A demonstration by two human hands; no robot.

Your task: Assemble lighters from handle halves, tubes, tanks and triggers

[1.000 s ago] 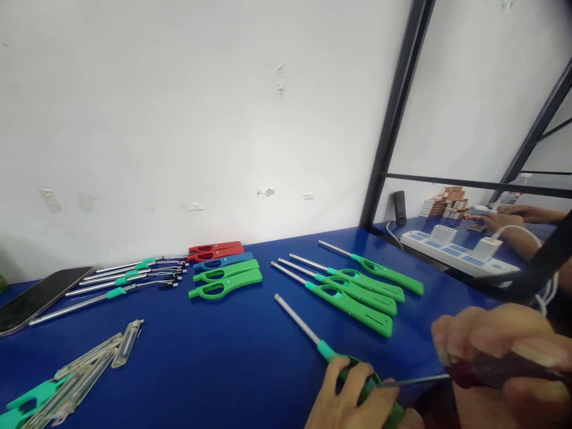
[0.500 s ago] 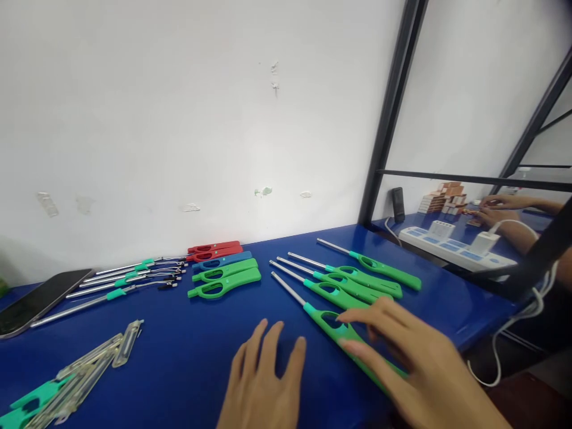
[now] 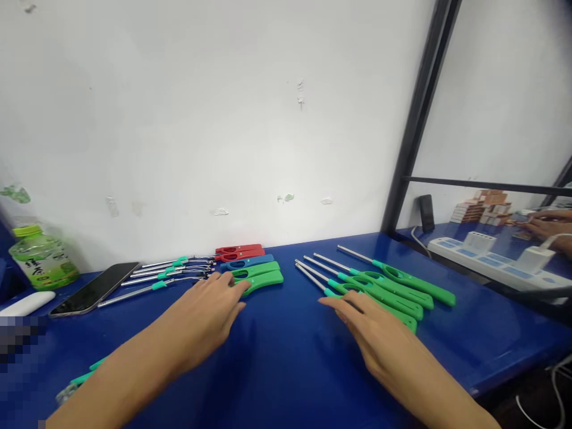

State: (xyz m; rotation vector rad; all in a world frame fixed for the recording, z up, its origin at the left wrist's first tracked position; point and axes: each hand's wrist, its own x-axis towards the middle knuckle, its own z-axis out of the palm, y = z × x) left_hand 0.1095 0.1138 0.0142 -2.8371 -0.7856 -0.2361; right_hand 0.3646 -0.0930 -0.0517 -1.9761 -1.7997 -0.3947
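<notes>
My left hand (image 3: 218, 304) has its thumb and index finger apart at the trigger-loop end of the nearest green handle shell (image 3: 267, 280); its other fingers are partly hidden. Behind that shell lie another green one, a blue shell (image 3: 252, 261) and two red shells (image 3: 243, 255). My right hand (image 3: 369, 328) is over the nearest green long-nosed lighter (image 3: 406, 320), fingers bent around its trigger area and covering it. Several other green lighters (image 3: 420, 285) with metal rods lie side by side beyond. Metal lighter rods with wires (image 3: 152, 277) lie left of the shells.
A phone (image 3: 100, 289) and a green-capped bottle (image 3: 42, 256) are at the left. Teal parts (image 3: 83, 378) show beside my left forearm. At the right are a metal frame post (image 3: 420, 119), a power strip (image 3: 491, 262) and another person's hand (image 3: 552, 225).
The nearest green lighter has shifted up against the others under my right hand. My left hand has moved forward and left to the green shells. The view has turned left.
</notes>
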